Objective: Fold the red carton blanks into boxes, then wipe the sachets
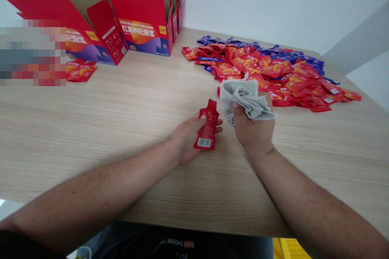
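Note:
Between the thumb and fingers of my left hand [188,139] is a small red sachet [208,127], its narrow neck pointing away from me and a barcode at the near end. My right hand [255,129] is closed around a bunched grey cloth [243,97], held just right of the sachet and apart from it. Behind the cloth spreads a large heap of red sachets [252,64], with purple sachets [282,54] along its far side. The fingers under the cloth are partly hidden.
Tall red cartons [142,12] stand open at the back left. A few red sachets [80,71] lie before them, beside a blurred-out patch. The wooden table [106,117] meets a white wall behind. A yellow plastic crate [291,249] shows below the near edge.

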Action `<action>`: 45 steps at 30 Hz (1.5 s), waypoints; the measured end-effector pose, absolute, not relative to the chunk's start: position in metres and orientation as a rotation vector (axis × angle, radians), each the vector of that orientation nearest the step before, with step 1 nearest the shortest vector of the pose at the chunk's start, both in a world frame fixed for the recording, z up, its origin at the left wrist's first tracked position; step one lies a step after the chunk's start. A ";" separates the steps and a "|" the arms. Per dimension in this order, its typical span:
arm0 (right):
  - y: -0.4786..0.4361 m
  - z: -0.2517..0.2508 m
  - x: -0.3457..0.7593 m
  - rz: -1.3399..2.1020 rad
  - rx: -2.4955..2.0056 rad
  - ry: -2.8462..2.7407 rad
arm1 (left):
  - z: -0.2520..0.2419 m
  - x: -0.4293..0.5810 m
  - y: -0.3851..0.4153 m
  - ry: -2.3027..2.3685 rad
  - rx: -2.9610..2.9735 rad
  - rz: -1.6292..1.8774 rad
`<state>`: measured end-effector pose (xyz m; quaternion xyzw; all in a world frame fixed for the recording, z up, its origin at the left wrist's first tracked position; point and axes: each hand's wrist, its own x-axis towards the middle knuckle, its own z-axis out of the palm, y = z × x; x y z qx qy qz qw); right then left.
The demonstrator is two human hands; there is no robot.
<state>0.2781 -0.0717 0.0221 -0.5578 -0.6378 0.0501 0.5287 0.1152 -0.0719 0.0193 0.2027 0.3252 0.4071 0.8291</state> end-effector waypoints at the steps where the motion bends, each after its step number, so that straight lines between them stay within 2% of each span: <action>1: -0.073 0.022 0.277 0.114 -1.294 -1.636 | 0.021 0.115 -0.070 0.705 0.387 0.882; 4: -0.078 0.020 0.269 0.228 -1.060 -2.155 | 0.024 0.115 -0.063 0.729 0.243 0.879; 6: -0.080 0.019 0.264 0.253 -0.985 -2.291 | 0.025 0.115 -0.062 0.704 0.204 0.863; 10: -0.081 0.020 0.262 0.136 -1.059 -2.177 | 0.024 0.111 -0.062 0.636 0.232 0.860; 14: -0.081 0.020 0.263 0.290 -0.885 -2.381 | 0.020 0.107 -0.060 0.628 0.222 0.770; 18: -0.080 0.020 0.263 0.211 -1.060 -2.226 | 0.019 0.107 -0.057 0.633 0.254 0.844; 22: -0.082 0.020 0.261 0.299 -0.763 -2.429 | 0.019 0.102 -0.052 0.658 0.255 0.777; 26: -0.082 0.018 0.261 0.292 -0.954 -2.254 | 0.022 0.098 -0.049 0.665 0.266 0.851; 30: -0.082 0.017 0.261 0.352 -0.850 -2.380 | 0.023 0.101 -0.054 0.714 0.251 0.740; 35: -0.077 0.020 0.268 0.138 -1.159 -2.099 | 0.025 0.113 -0.065 0.679 0.301 0.737; 38: -0.075 0.021 0.272 0.136 -1.102 -2.180 | 0.026 0.115 -0.067 0.723 0.282 0.708; 42: -0.072 0.020 0.274 0.057 -1.250 -2.031 | 0.023 0.113 -0.064 0.717 0.299 0.758; 45: -0.080 0.019 0.266 0.172 -1.120 -2.200 | 0.022 0.107 -0.059 0.729 0.286 0.735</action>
